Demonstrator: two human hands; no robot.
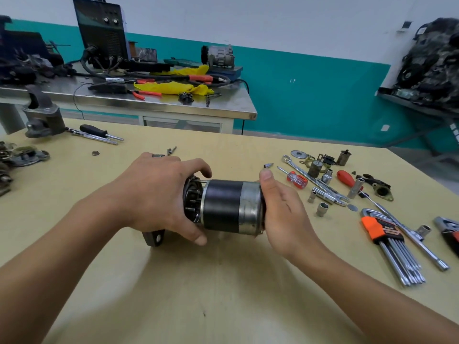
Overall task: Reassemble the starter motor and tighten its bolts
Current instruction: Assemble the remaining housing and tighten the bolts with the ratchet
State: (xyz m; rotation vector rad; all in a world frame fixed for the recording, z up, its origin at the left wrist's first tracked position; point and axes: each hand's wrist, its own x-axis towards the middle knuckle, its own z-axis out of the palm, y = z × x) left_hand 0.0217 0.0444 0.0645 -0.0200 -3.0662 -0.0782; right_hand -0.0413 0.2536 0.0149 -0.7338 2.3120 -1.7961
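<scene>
The starter motor (223, 206) lies on its side on the tan table, a black cylinder with a silver end cap to the right. A gap at its left end shows thin through-bolts and inner parts. My left hand (159, 194) grips the drive-end housing, whose mounting ear (154, 238) pokes out below the hand. My right hand (280, 209) has its palm against the silver end cap, thumb up along the cap's rim.
Right of the motor lie sockets (322, 209), a red screwdriver (296, 179), wrenches (320, 187) and an orange hex key set (387, 240). A black-handled screwdriver (99, 131) and a metal part (44, 117) lie far left. A cluttered steel bench (154, 103) stands behind.
</scene>
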